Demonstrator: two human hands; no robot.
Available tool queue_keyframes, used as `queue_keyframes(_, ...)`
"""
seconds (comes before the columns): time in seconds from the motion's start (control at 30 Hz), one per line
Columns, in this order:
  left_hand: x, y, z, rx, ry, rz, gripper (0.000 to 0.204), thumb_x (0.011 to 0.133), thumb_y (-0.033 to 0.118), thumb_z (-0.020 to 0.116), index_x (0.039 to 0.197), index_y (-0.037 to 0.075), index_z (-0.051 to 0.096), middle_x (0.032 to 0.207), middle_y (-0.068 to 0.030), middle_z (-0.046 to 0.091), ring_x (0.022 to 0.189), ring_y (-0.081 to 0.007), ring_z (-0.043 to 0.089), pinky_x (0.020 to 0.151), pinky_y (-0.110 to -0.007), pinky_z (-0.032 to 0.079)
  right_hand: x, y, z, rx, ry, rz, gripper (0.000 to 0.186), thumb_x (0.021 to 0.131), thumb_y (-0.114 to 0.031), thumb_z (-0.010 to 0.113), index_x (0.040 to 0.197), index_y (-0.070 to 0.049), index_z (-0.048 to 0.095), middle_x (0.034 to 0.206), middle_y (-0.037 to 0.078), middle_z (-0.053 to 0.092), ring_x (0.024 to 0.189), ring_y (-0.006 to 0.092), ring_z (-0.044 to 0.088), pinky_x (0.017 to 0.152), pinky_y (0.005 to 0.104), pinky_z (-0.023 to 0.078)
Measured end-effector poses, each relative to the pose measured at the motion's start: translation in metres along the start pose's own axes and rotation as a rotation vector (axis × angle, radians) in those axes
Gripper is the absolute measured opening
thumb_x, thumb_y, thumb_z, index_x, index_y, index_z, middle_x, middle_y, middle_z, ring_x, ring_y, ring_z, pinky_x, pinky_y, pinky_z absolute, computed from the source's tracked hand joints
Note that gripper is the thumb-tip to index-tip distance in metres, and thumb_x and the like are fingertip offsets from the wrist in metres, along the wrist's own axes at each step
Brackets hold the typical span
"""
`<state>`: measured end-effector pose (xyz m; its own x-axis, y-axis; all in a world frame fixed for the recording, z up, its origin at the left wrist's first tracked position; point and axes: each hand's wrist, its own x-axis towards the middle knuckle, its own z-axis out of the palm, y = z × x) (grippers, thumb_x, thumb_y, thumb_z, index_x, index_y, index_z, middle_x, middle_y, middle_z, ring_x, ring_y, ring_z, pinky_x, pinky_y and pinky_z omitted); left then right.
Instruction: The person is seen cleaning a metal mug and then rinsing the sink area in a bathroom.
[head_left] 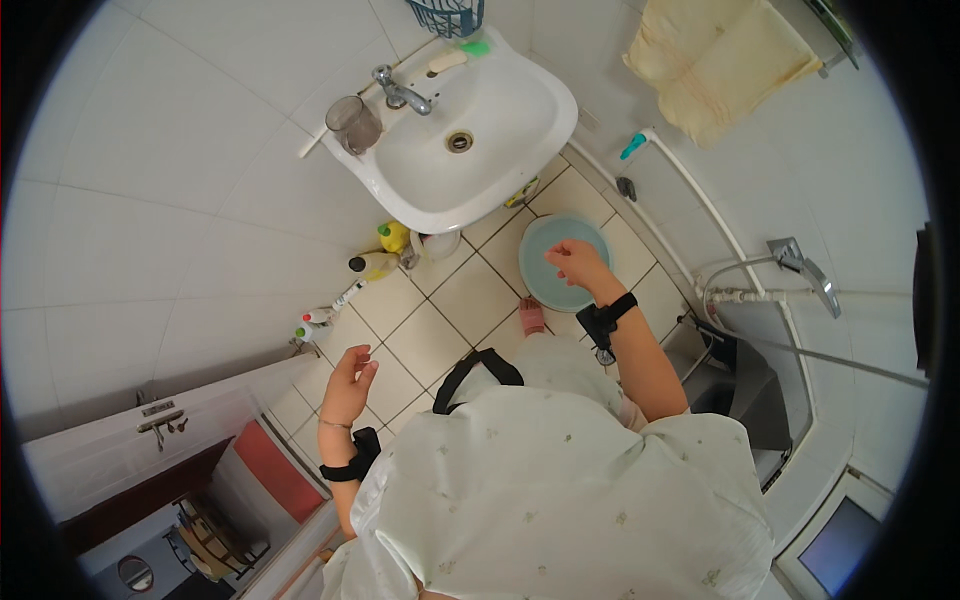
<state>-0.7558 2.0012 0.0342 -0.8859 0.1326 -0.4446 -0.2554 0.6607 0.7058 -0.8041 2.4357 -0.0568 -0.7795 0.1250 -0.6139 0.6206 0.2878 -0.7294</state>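
I saw the fingers of the right hand (580, 263) loosely curled, partly open, with nothing visible in them, over the pale blue basin (536, 277) on the tiled floor (480, 300); I could not tell how high above it they were, or whether it held water. The left hand (347, 388), nearer and to the left, had its fingers gently bent, a gap at the thumb, and gripped nothing that I could see. A black wrist device (598, 319) sat low on the right forearm, and I judged that a deeper reach might knock it on the rim or wet it. A pink-shod foot (531, 316) was just beside the basin's near left edge, so a careless step could have shoved or tipped it. Farther left, bottles (372, 265) lined the wall, where a sweep of the left arm or a foot might topple them. Beyond stood the white sink (427, 215) with its tap (404, 98), and a clear cup (355, 126) on its left corner looked easiest to dislodge with a bump.
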Motion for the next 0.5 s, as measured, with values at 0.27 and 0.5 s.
queue_keyframes(0.27,0.010,0.032,0.017,0.062,0.012,-0.019,0.033,0.087,0.016,0.061,0.116,0.002,0.053,0.103,-0.0130,0.062,0.093,-0.0212,0.061,0.079,-0.032,0.048,0.035,0.002,-0.028,-0.002,0.005,-0.004,0.032,0.084,-0.029,0.062,0.100,-0.002,0.061,0.089,0.007,0.062,0.068,0.0154,0.061,0.052,0.0278,0.047)
queue_keyframes(0.5,0.017,0.035,0.025,0.085,0.005,-0.048,0.032,0.088,0.016,0.061,0.115,0.002,0.053,0.102,-0.0133,0.062,0.091,-0.0207,0.060,0.077,-0.031,0.047,0.043,0.006,-0.031,0.036,0.051,-0.007,0.032,0.082,-0.029,0.063,0.096,0.001,0.062,0.083,0.008,0.063,0.060,0.0167,0.057,0.052,0.0299,0.046)
